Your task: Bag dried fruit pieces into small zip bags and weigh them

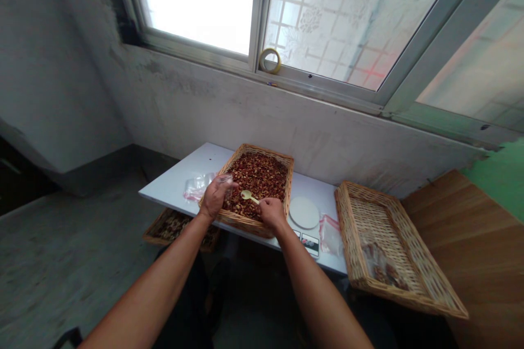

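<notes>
One yellow spoon (248,195) in right hand (272,214), perhaps clear plastic (224,179) in left hand (215,197).

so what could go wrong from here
The wicker tray of reddish dried pieces sits right at the front edge of the white table, so a knock might tip it. The small yellow spoon in the right hand could shed pieces over the rim. What looks like a clear plastic bag in the left hand may slip.
</notes>
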The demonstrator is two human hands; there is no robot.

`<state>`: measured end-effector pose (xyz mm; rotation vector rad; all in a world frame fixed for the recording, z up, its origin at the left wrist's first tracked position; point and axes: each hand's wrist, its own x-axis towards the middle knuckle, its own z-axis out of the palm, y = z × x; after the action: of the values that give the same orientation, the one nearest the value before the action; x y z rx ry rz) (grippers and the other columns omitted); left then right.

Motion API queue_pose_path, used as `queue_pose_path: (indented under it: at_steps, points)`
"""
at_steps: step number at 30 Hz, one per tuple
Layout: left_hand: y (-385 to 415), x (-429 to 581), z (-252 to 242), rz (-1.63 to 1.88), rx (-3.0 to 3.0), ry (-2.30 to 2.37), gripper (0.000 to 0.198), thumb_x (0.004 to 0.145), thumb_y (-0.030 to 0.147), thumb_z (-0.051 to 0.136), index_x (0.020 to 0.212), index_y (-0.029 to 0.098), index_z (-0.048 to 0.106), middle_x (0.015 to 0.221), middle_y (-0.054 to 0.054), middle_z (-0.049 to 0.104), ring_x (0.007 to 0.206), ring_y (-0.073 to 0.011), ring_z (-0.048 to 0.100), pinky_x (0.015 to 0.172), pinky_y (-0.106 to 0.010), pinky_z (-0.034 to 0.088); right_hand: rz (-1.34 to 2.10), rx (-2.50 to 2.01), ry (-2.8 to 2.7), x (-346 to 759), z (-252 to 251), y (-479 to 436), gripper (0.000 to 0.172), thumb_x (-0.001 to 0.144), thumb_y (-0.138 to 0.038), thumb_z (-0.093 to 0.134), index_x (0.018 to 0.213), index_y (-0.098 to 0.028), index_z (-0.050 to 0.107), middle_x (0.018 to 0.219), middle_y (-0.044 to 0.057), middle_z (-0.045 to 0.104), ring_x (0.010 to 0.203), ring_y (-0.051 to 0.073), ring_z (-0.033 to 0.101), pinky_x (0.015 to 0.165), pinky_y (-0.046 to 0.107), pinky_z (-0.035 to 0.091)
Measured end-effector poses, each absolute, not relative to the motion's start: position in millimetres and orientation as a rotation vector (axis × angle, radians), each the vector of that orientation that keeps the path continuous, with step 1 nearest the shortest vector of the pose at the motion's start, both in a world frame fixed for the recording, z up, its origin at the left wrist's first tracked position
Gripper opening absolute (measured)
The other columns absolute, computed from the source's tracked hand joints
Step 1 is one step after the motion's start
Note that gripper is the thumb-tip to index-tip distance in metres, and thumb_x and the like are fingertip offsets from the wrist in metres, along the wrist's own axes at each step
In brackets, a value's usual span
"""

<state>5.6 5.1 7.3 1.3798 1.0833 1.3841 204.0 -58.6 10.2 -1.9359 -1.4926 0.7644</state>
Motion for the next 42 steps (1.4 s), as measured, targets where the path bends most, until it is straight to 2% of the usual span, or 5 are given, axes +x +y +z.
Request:
queue_pose_path:
  at_steps: [7,13,21,24,42]
  points:
    - [4.2,11.3,-3.0,1.277,1.723,1.196,0.038,0.079,0.047,0.071,0.106,0.021,0.063,0.097,-0.005,0.073,0.087,-0.0221,0.070,0.082,-0.034,0.053,0.378,-1.972,-1.720,219.9,31.6,-85.0,0.032,0.096,-0.032,0.051,0.084,-0.022,0.079,0.086,0.007,0.076,0.080,0.018,0.066,0.073,0.024,0.042]
    - [-4.7,16.9,0.9,1.096,2.011,1.258,0.031,0.081,0.040,0.066,0.108,0.025,0.059,0.091,-0.002,0.073,0.081,-0.0228,0.070,0.075,-0.033,0.051,0.204,-1.685,-1.744,198.1,54.4,-86.4,0.038,0.096,-0.048,0.060,0.125,-0.027,0.071,0.117,0.008,0.072,0.107,0.020,0.063,0.098,0.028,0.043]
    - [-8.3,14.3,1.2,1.047,2.172,1.332,0.047,0.072,0.036,0.071,0.114,0.023,0.053,0.094,-0.007,0.071,0.089,-0.0302,0.069,0.079,-0.037,0.049,0.373,-1.637,-1.650,166.7,38.5,-63.5,0.015,0.089,-0.031,0.066,0.099,-0.024,0.075,0.097,0.002,0.073,0.091,0.016,0.066,0.088,0.025,0.047]
    - [-7.8,11.3,2.4,1.044,2.045,1.189,0.052,0.072,0.040,0.075,0.116,0.022,0.055,0.097,-0.006,0.071,0.090,-0.0270,0.068,0.080,-0.036,0.050,0.388,-1.632,-1.491,175.6,32.1,-60.0,0.022,0.088,-0.022,0.059,0.108,-0.022,0.069,0.093,0.001,0.074,0.086,0.015,0.067,0.083,0.025,0.049]
    - [-1.2,12.9,-1.3,1.013,1.943,1.051,0.031,0.083,0.053,0.065,0.087,0.023,0.070,0.082,-0.003,0.072,0.074,-0.0202,0.064,0.069,-0.030,0.049,0.530,-1.660,-1.050,277.8,36.6,-90.8,0.031,0.079,-0.038,0.060,0.095,-0.018,0.076,0.078,0.003,0.076,0.071,0.018,0.070,0.067,0.026,0.052]
